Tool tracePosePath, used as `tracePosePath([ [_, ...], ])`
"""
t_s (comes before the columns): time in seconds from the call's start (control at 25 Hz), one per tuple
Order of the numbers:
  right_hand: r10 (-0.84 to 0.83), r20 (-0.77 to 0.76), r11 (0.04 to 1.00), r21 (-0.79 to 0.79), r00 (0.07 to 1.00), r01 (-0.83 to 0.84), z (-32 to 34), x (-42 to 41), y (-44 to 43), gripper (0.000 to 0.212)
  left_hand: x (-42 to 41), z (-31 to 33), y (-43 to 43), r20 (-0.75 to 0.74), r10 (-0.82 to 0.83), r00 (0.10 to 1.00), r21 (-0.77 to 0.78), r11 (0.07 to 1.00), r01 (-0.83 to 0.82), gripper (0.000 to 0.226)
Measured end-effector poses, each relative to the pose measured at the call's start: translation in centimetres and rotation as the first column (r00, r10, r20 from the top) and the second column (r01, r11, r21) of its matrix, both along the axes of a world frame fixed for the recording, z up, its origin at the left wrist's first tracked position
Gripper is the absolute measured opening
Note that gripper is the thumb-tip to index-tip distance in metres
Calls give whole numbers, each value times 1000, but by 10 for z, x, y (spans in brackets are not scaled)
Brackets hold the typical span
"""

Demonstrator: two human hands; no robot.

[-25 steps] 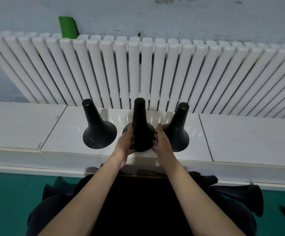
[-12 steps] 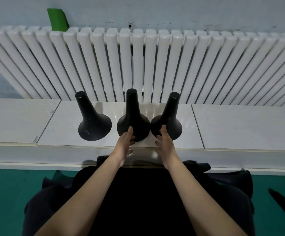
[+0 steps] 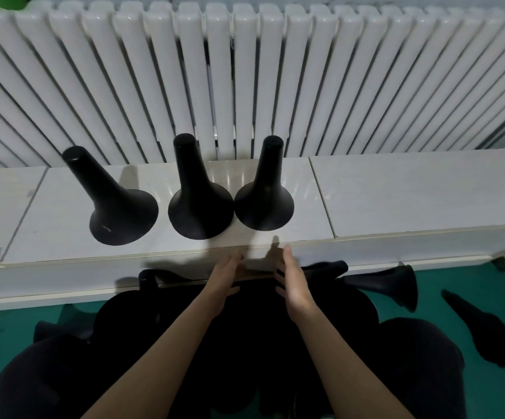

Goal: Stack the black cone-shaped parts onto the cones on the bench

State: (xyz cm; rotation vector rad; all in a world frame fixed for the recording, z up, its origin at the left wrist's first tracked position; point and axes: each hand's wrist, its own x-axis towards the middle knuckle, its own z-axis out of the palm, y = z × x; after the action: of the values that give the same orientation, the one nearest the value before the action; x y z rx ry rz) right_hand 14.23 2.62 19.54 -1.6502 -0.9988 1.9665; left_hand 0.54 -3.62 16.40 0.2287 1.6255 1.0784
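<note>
Head view: left cone [image 3: 118,204], middle cone [image 3: 198,204] and right cone [image 3: 264,195] stand upright near the tabletop's [image 3: 411,192] front edge, narrow ends up; your left hand [image 3: 225,278] and right hand [image 3: 293,279] are spread, empty.

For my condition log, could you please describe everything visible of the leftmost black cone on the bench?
The leftmost cone is matte black, seemingly plastic: a wide round flared base narrowing into a long neck with a flat closed top. A small pale scuff marks the front of its base. It stands on its base on the white bench, neck leaning leftward in this wide-angle view. A narrow gap separates it from the middle cone. Only the bench touches it.
</note>
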Motion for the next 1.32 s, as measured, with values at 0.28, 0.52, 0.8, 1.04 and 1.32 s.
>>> tracePosePath([
  [0.28,-85,77,991,-100,993,92,-26,32,22,56,25,-29,15,47,-84,995,-98,991,88,51],
  [0.52,-190,92,960,-190,978,204,-62,41,41,60,40,-56,42,87,-145,986,-177,971,159,49],
  [0.8,-295,97,917,-251,951,310,-119,38,71,60,63,-88,86,53,-246,968,-186,950,251,34],
  [1.04,-334,95,893,-286,938,347,-163,38,94,62,74,-114,119,65,-304,951,-158,937,310,27],
  [1.32,-440,119,830,-325,890,454,-188,47,110,63,92,-136,135,91,-384,919,-152,906,394,34],
])
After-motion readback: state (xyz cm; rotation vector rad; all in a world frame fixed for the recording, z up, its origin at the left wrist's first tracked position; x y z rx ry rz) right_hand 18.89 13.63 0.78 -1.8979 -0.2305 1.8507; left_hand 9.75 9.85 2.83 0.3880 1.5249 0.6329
